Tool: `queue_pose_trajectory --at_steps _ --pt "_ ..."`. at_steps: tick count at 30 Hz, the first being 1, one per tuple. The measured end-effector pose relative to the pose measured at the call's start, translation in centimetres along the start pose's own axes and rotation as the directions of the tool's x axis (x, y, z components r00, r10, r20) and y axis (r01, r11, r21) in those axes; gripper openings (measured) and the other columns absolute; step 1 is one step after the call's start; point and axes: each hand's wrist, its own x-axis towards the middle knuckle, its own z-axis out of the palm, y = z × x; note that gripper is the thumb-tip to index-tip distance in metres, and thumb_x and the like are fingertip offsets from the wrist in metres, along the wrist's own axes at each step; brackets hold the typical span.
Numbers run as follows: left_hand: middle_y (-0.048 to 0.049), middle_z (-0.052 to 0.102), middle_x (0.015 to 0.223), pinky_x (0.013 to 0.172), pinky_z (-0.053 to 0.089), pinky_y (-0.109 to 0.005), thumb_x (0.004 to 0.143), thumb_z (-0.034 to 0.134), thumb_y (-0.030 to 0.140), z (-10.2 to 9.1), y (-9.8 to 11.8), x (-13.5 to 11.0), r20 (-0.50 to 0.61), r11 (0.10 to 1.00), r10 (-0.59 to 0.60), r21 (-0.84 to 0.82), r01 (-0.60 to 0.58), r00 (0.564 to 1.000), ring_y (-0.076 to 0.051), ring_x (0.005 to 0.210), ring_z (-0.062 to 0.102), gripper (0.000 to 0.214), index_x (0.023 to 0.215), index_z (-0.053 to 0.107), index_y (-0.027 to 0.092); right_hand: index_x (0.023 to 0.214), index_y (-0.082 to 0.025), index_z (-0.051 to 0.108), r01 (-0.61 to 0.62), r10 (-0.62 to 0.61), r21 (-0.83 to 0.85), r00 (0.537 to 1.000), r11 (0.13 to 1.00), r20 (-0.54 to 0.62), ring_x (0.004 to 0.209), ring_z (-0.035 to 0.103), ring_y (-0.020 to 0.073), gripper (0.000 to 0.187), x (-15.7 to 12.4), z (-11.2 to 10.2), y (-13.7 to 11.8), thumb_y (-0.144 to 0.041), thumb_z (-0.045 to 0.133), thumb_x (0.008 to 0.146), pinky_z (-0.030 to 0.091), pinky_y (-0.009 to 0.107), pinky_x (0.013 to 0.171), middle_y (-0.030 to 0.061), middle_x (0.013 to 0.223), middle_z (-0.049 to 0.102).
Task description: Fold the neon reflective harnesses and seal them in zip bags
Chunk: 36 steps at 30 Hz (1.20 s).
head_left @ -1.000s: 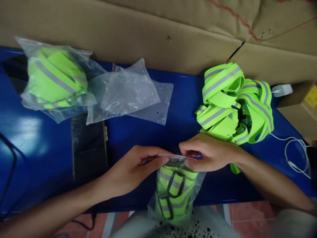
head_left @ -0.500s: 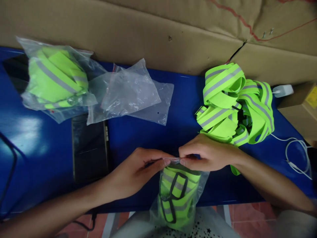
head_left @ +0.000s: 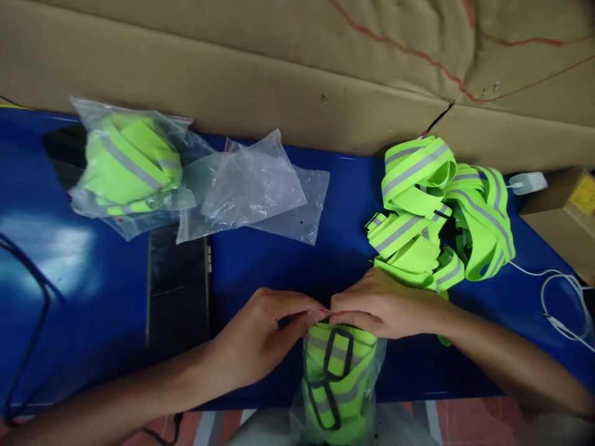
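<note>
A clear plastic zip bag [head_left: 379,365] hangs at the table's front edge. Folded inside it is a neon-yellow reflective strap [head_left: 346,393] with grey stripes and black buckles. My left hand [head_left: 274,331] pinches the bag's top edge between thumb and forefinger. Close beside it, my right hand [head_left: 381,303] pinches the same edge, the fingertips of both hands nearly touching. Just beyond my right hand lies a loose pile of neon-yellow reflective straps [head_left: 413,164], partly covered by that hand.
A filled plastic bag of neon strap [head_left: 132,161] lies at the back left, beside flat clear bags [head_left: 260,179]. A dark phone-like slab [head_left: 179,285] rests on the blue table [head_left: 106,334]. At the right are a white cable [head_left: 564,310] and a cardboard box [head_left: 564,217]; brown cardboard [head_left: 209,74] lines the back.
Both hands stay on the bag's top edge, and their fingertips have drawn closer together. The whole view has shifted slightly, with table items appearing lower.
</note>
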Motion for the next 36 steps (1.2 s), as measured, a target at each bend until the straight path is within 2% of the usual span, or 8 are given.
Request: queue_pose_trajectory --at_steps 4,7,10,13,15,24,29,36 --pt "0.006 0.08 0.098 0.074 0.054 -0.017 0.106 0.052 0.03 -0.6 0.2 -0.3 0.039 0.992 0.06 0.109 -0.064 0.997 -0.009 0.086 0.075 0.024 0.104 0.076 0.025 0.088 -0.019 0.067 -0.008 0.009 0.029 0.999 1.0 -0.039 0.057 0.05 0.0043 0.031 -0.2 0.2 0.2 -0.041 0.053 0.106 0.029 0.021 0.056 -0.0039 0.067 0.061" --pt "0.0003 0.078 0.118 0.093 0.057 -0.026 0.106 0.053 0.041 -2.3 0.3 -1.2 -0.122 0.889 0.204 0.44 -0.131 0.971 -0.017 0.105 0.075 0.029 0.123 0.071 0.026 0.084 -0.018 0.065 -0.025 0.03 0.087 0.998 0.996 -0.056 0.054 0.046 0.0034 0.034 -0.3 0.3 0.5 -0.044 0.056 0.104 0.029 0.02 0.055 -0.0057 0.061 0.053" --pt "-0.0092 0.072 0.128 0.097 0.056 -0.044 0.103 0.05 0.054 -4.4 0.0 -3.0 -0.445 0.627 0.292 0.758 0.182 0.846 -0.031 0.115 0.071 0.046 0.136 0.063 0.024 0.082 -0.018 0.064 -0.042 0.05 0.121 0.997 0.992 -0.063 0.053 0.043 0.003 0.035 -0.3 0.3 0.7 -0.045 0.057 0.103 0.029 0.019 0.055 -0.0066 0.059 0.049" --pt "-0.0188 0.065 0.136 0.079 0.058 -0.051 0.1 0.043 0.065 -5.6 -1.1 -4.9 -0.709 0.418 0.191 0.685 0.597 0.679 -0.045 0.114 0.068 0.066 0.15 0.05 0.022 0.081 -0.018 0.064 -0.045 0.054 0.131 0.996 0.99 -0.073 0.052 0.041 0.0034 0.035 -0.2 0.3 0.7 -0.045 0.058 0.102 0.028 0.019 0.054 -0.0069 0.058 0.046" --pt "-0.0242 0.06 0.141 0.073 0.057 -0.054 0.097 0.041 0.072 -5.8 -2.1 -5.7 -0.764 0.375 0.109 0.624 0.686 0.635 -0.05 0.111 0.068 0.08 0.158 0.038 0.02 0.08 -0.018 0.064 -0.045 0.056 0.133 0.995 0.99 -0.079 0.052 0.04 0.0038 0.034 -0.1 0.3 0.6 -0.044 0.059 0.101 0.028 0.02 0.054 -0.0069 0.058 0.045" --pt "-0.0301 0.066 0.113 0.084 0.054 -0.063 0.095 0.037 0.069 -6.2 -4.4 -5.2 -0.792 0.411 0.056 0.573 0.709 0.608 -0.054 0.11 0.063 0.078 0.143 0.045 0.008 0.082 -0.018 0.064 -0.076 0.085 0.097 0.992 0.992 -0.093 0.053 0.043 0.0035 0.039 -0.2 0.2 0.6 -0.051 0.057 0.101 0.028 0.018 0.055 -0.0071 0.059 0.048" --pt "-0.0274 0.066 0.124 0.089 0.055 -0.063 0.089 0.046 0.078 -6.1 -4.5 -5.7 -0.862 0.53 -0.023 0.419 0.737 0.507 -0.053 0.12 0.062 0.089 0.149 0.041 0.011 0.082 -0.018 0.065 -0.083 0.091 0.093 0.992 0.992 -0.086 0.053 0.044 0.0042 0.04 -0.2 0.2 0.6 -0.051 0.055 0.101 0.028 0.019 0.055 -0.0064 0.059 0.049" --pt "-0.0213 0.052 0.153 0.11 0.049 -0.06 0.095 0.049 0.066 -3.6 -7.2 -9.6 -0.765 0.67 0.167 0.551 0.497 0.622 -0.044 0.136 0.056 0.084 0.161 0.029 0.019 0.084 -0.018 0.067 -0.111 0.121 0.114 0.989 0.987 -0.082 0.054 0.045 0.0052 0.036 -0.4 0.1 0.3 -0.048 0.057 0.101 0.029 0.02 0.057 -0.0051 0.061 0.053"
